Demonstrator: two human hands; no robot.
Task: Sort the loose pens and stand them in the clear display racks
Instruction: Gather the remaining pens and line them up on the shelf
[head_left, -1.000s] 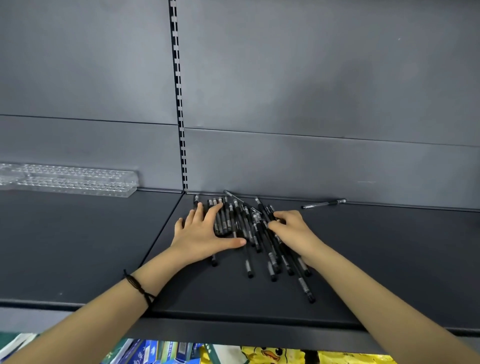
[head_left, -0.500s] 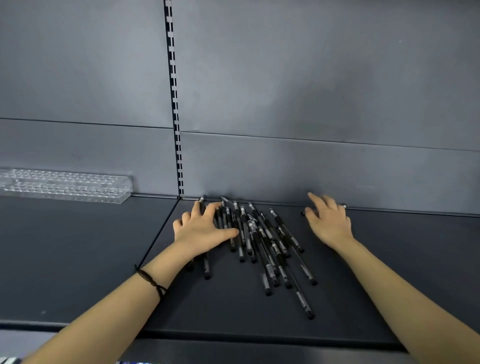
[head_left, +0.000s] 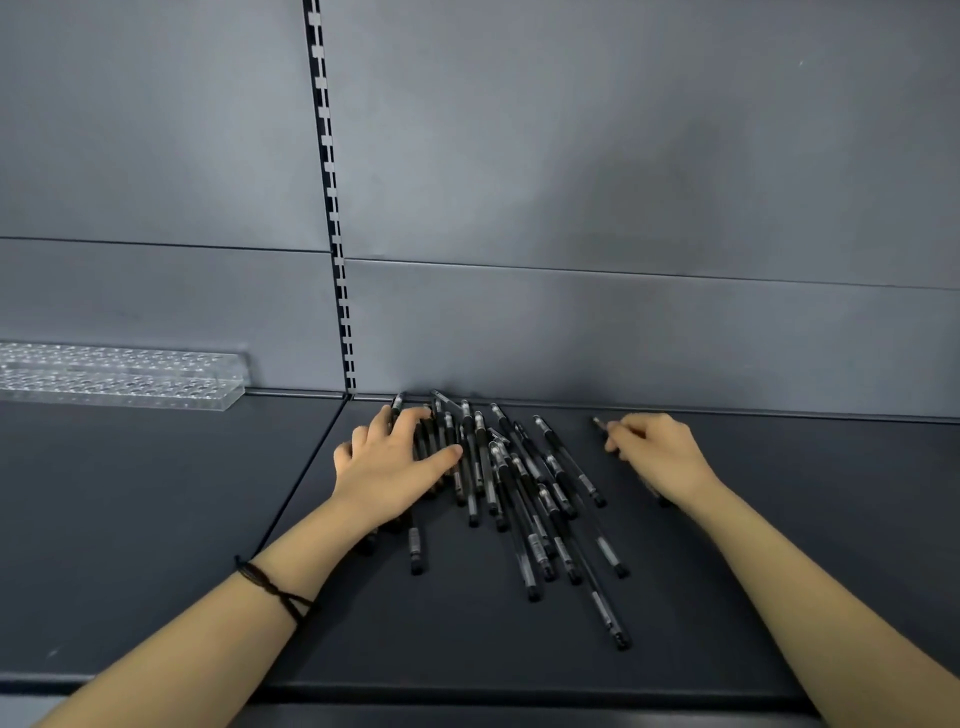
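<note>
The loose pens (head_left: 506, 470) lie in a heap on the dark shelf (head_left: 467, 654), close to its back edge and a little left of the middle of the view. They are black with clear barrels, mostly pointing from the back wall toward the front, fanned and crossing over one another; a few longer ones reach out toward the front right, and one lies apart at the front left of the heap. The left hand (head_left: 389, 465) rests palm down on the left part of the heap, fingers spread and nearly straight, thumb stretched out to the right across several barrels. It grips none of them. The right hand (head_left: 662, 452) is well to the right of the heap, its fingers curled and pinching a single pen (head_left: 598, 423), whose end sticks out past the fingertips toward the heap. The rest of that pen is mostly hidden under the hand.

The clear rack (head_left: 124, 376) stands far to the left on the neighbouring shelf board, against the grey back panel (head_left: 623, 208), with rows of holes in its top. A slotted upright (head_left: 332, 208) divides the panel. A black cord bracelet (head_left: 278, 590) circles the left wrist
</note>
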